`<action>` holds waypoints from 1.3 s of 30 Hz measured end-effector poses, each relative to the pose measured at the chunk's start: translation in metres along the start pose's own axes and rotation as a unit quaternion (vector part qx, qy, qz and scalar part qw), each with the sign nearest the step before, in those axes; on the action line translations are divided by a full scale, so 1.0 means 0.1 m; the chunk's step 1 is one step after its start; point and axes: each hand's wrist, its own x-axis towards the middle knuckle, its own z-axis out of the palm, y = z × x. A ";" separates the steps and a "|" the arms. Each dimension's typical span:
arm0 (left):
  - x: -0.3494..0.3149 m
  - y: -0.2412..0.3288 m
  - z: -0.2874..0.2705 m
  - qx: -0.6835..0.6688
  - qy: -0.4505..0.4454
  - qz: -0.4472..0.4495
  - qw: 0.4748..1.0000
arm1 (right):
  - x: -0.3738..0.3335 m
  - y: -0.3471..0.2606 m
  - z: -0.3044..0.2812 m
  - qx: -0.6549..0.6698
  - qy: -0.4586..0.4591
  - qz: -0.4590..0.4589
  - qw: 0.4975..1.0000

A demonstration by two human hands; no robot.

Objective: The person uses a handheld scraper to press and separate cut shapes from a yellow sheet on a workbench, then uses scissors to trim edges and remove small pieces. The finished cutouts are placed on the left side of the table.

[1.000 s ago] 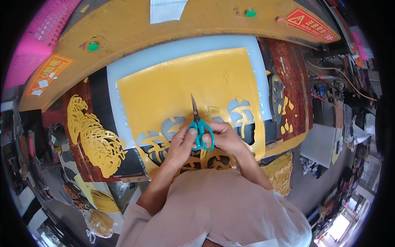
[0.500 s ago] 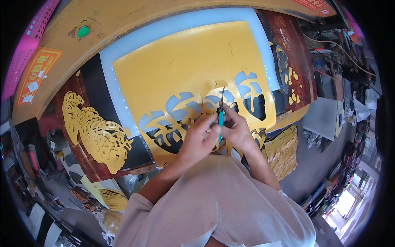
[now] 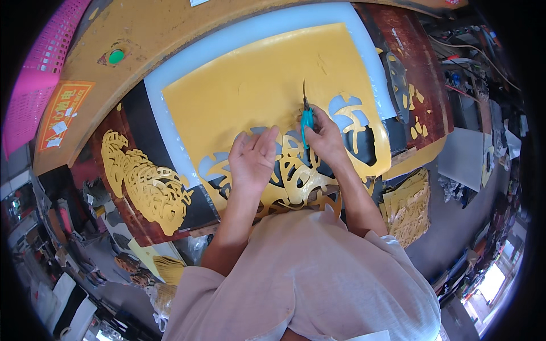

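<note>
My right hand (image 3: pixel 326 139) grips small scissors with teal handles (image 3: pixel 307 121), their dark blades pointing away from me. Beside it my left hand (image 3: pixel 253 160) is raised, palm turned up and fingers stretched out, holding nothing. Both hands are over the near part of a large yellow sheet (image 3: pixel 256 79). Curved shapes are cut out along its near side, leaving a web of thin strips (image 3: pixel 301 165) that hangs toward my lap. The sheet lies on a pale bluish-white board (image 3: pixel 187 62).
A heap of cut yellow openwork pieces (image 3: pixel 142 187) lies left. Yellow scraps (image 3: pixel 418 96) and a dark flat oval piece (image 3: pixel 396 85) lie right. A yellow machine beam (image 3: pixel 148 34) with a green button (image 3: pixel 116 56) spans the far side. A pink basket (image 3: pixel 42 85) stands far left.
My hands have come apart. The right hand has moved slightly away from me with the scissors, while the left has moved left and opened. The view has shifted slightly.
</note>
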 end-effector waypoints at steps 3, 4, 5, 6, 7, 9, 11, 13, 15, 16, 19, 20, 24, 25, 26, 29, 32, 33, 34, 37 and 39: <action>0.15 -0.01 0.07 -0.033 -0.016 -0.026 0.999 | 0.02 0.03 -0.01 0.025 -0.010 0.008 1.000; 0.18 0.01 0.09 -0.005 0.002 -0.025 1.000 | 0.02 0.04 -0.03 0.036 -0.008 0.013 0.999; 0.20 0.02 0.10 0.017 0.017 -0.016 1.000 | 0.01 0.05 -0.05 0.047 -0.007 0.010 0.999; 0.20 0.03 0.11 0.098 0.053 0.005 0.994 | 0.01 0.06 -0.07 0.058 -0.007 0.020 0.998; 0.18 0.04 0.11 0.174 0.085 0.037 0.980 | 0.02 0.07 -0.09 0.071 -0.008 0.020 0.997; 0.15 0.05 0.11 0.232 0.129 0.072 0.962 | 0.04 0.08 -0.12 0.113 -0.018 0.032 0.993; 0.13 0.05 0.11 0.179 0.093 0.075 0.977 | 0.05 0.08 -0.14 0.114 -0.036 0.025 0.992; 0.13 0.05 0.12 0.123 0.066 0.065 0.988 | 0.06 0.09 -0.15 0.129 -0.045 0.029 0.990; 0.15 0.05 0.12 0.067 0.032 0.039 0.996 | 0.07 0.10 -0.16 0.124 -0.048 0.028 0.991; 0.16 0.05 0.11 0.037 0.038 0.025 0.998 | 0.07 0.11 -0.16 0.121 -0.051 0.029 0.991; 0.23 0.05 0.02 -0.041 0.036 -0.017 0.998 | 0.08 0.12 -0.18 0.151 -0.055 0.028 0.987; 0.27 0.05 -0.03 -0.059 0.023 -0.031 0.998 | 0.08 0.13 -0.18 0.146 -0.058 0.027 0.987; 0.49 0.11 -0.14 -0.075 -0.127 -0.096 0.984 | 0.10 0.14 -0.19 0.142 -0.057 0.023 0.988; 0.54 0.14 -0.13 -0.040 -0.103 -0.104 0.988 | 0.10 0.14 -0.19 0.141 -0.055 0.028 0.988; 0.56 0.18 -0.11 -0.003 -0.098 -0.129 0.987 | 0.10 0.14 -0.19 0.143 -0.062 0.020 0.988; 0.49 0.12 0.04 0.259 0.031 -0.014 0.965 | 0.10 0.13 -0.19 0.133 -0.070 0.015 0.989; 0.25 0.03 0.24 0.399 0.093 0.060 0.910 | 0.09 0.11 -0.19 0.109 -0.055 0.022 0.992; 0.20 0.00 0.31 0.416 0.067 0.070 0.904 | 0.09 0.10 -0.19 0.120 -0.053 0.019 0.991; 0.16 -0.02 0.35 0.386 0.084 0.058 0.917 | 0.09 0.09 -0.20 0.134 -0.050 0.017 0.990; 0.18 -0.08 0.41 0.247 0.096 0.058 0.963 | 0.07 0.07 -0.20 0.145 -0.051 0.016 0.988; 0.27 -0.09 0.37 0.155 0.098 0.040 0.982 | 0.07 0.05 -0.21 0.150 -0.054 0.014 0.987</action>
